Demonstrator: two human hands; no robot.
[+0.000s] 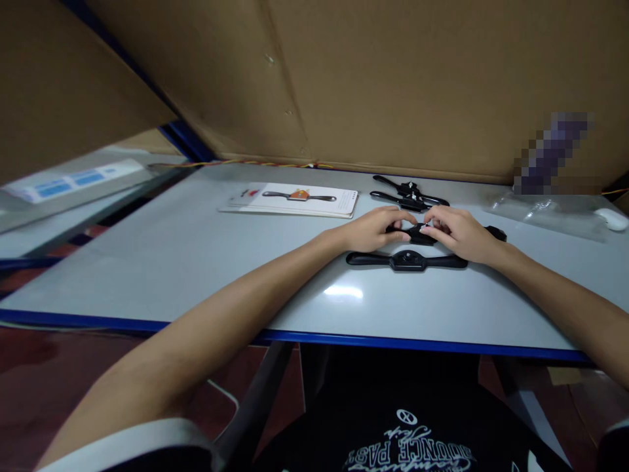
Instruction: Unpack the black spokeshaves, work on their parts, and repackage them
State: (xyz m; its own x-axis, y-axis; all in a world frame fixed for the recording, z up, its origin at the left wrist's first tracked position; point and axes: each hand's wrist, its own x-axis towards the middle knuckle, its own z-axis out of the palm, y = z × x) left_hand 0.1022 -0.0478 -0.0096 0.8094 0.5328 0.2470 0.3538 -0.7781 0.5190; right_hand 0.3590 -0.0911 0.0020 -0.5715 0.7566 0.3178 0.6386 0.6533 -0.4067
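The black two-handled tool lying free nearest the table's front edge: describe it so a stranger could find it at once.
Start at the grey table with the blue edge. Just on the near side of the left hand and the right hand lies the black two-handled tool, flat and crosswise. Unlike the similar tool under the fingers and the pair of tools farther back, nothing touches it, and it is nearest the person.

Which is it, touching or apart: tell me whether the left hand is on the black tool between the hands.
Touching. The head view shows the left hand with its fingers wrapped onto the black tool, no gap showing; the right hand grips its other side.
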